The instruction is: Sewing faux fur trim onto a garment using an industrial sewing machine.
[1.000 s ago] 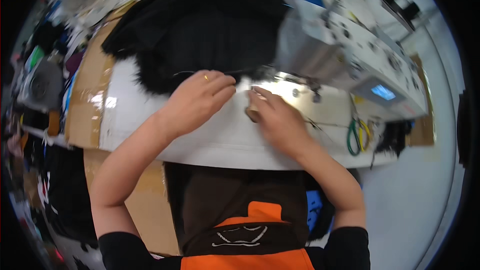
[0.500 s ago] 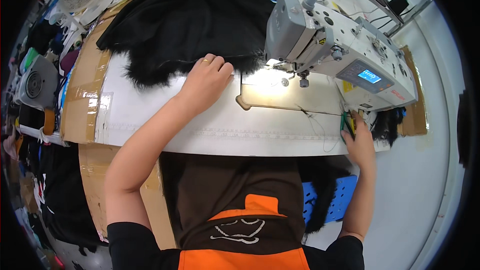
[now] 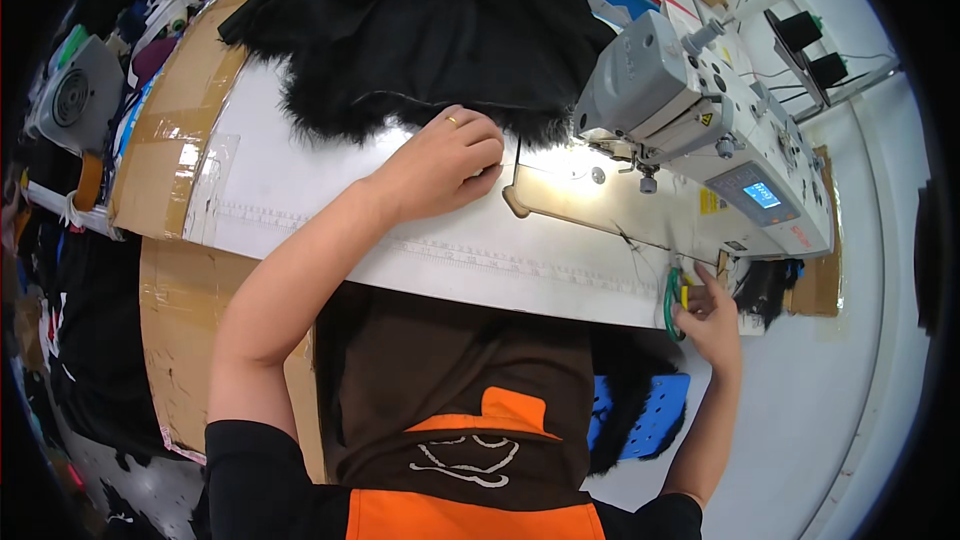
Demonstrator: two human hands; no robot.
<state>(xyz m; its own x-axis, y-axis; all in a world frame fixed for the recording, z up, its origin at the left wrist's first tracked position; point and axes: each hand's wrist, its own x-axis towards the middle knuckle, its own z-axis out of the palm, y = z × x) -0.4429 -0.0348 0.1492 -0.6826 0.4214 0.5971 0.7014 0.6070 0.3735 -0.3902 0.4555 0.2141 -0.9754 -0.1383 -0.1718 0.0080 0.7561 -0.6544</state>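
Observation:
My left hand [image 3: 447, 162] has its fingers curled at the edge of a black cloth [image 3: 420, 10] with shaggy fur trim [image 3: 320, 105]; whatever is under those fingers is hidden. A pale line runs along the trim. At the right end of the worktable [image 3: 290, 190], my right hand [image 3: 708, 315] grips scissors [image 3: 671, 305] with green and yellow handles, blades pointing away from me. Between my hands and farther back stands the white-grey sewing machine [image 3: 640, 70], its needle area lit over the bed, with a small lit screen [image 3: 762, 194] on its body.
Cardboard [image 3: 175, 140] covers the left side, beside a grey appliance [image 3: 75, 95] and heaps of cloth. Black thread cones [image 3: 800, 30] sit on a rail behind the machine. Black fur scraps [image 3: 760, 295] lie at the right end; a blue perforated crate [image 3: 650, 410] is below.
My right hand has left the needle area, moved right and taken hold of the scissors, now slightly nearer the front edge. My left hand has stayed by the fur trim, shifting slightly rightward.

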